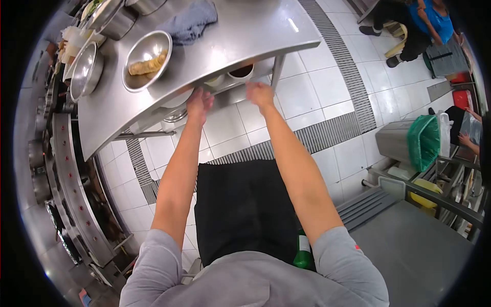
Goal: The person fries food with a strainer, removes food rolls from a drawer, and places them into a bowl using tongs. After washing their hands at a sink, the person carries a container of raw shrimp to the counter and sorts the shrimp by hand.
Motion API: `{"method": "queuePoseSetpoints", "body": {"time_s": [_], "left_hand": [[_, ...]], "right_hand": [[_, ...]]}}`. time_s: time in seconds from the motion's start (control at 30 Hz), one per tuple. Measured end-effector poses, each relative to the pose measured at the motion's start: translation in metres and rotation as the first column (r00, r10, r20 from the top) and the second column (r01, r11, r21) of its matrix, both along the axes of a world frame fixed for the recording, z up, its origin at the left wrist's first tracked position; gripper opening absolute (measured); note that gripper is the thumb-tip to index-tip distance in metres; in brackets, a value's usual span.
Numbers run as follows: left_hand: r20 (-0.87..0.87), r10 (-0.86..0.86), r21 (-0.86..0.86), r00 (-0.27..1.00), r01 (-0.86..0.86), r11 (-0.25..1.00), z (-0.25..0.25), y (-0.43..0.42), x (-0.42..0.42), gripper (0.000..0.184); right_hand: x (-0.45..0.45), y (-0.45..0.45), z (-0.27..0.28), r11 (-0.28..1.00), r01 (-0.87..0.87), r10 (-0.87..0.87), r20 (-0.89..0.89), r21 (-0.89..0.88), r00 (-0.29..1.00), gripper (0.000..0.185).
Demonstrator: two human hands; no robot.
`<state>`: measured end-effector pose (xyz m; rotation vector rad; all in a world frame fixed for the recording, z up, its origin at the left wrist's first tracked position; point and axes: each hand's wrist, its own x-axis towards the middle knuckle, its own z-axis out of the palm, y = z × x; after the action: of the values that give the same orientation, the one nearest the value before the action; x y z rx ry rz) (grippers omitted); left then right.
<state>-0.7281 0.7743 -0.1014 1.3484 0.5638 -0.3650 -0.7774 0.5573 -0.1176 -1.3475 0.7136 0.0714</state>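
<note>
Both of my arms stretch forward below the front edge of the steel table [245,43]. My left hand [200,105] holds nothing, its fingers loosely apart near the stacked pans on the lower shelf. My right hand [260,95], a little blurred, is also open and empty. Just past it on that shelf stands a container with dark contents [241,71]. A pale container [215,80] sits between the hands, partly hidden by the tabletop. Up on the table, a metal bowl [134,48] holds a yellowish-brown, elongated food piece [148,65].
A second metal bowl [88,71] and a grey cloth [190,21] lie on the table. Stoves [76,189] line the left side. At right are a bin with a green liner [423,143], a grey counter [409,250] and a seated person in blue [432,20].
</note>
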Motion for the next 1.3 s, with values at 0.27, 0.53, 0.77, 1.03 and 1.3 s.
{"method": "queuePoseSetpoints", "body": {"time_s": [0.27, 0.53, 0.77, 1.03, 1.3], "left_hand": [[0.046, 0.047, 0.142, 0.998, -0.053, 0.988, -0.013, -0.016, 0.035, 0.025], [0.097, 0.034, 0.058, 0.995, -0.040, 0.998, -0.041, -0.006, 0.059, 0.016], [0.072, 0.027, -0.033, 0.997, -0.025, 0.999, -0.047, -0.021, 0.115, 0.015], [0.195, 0.003, 0.002, 0.981, -0.004, 1.000, -0.029, -0.022, 0.114, 0.027], [0.294, 0.102, 0.036, 0.950, -0.117, 0.992, -0.002, 0.002, -0.017, 0.024]], "right_hand": [[0.032, 0.016, -0.018, 0.981, 0.174, -0.172, 0.031, -0.081, 0.985, 0.040], [0.049, 0.017, -0.036, 0.903, 0.283, -0.252, 0.135, -0.324, 0.958, 0.034], [0.040, 0.028, -0.005, 0.798, 0.298, -0.253, 0.159, -0.523, 0.954, 0.028], [0.043, 0.052, -0.008, 0.857, 0.241, -0.176, 0.182, -0.455, 0.967, 0.028], [0.060, 0.086, 0.006, 0.923, 0.145, -0.103, 0.134, -0.356, 0.986, 0.031]]}}
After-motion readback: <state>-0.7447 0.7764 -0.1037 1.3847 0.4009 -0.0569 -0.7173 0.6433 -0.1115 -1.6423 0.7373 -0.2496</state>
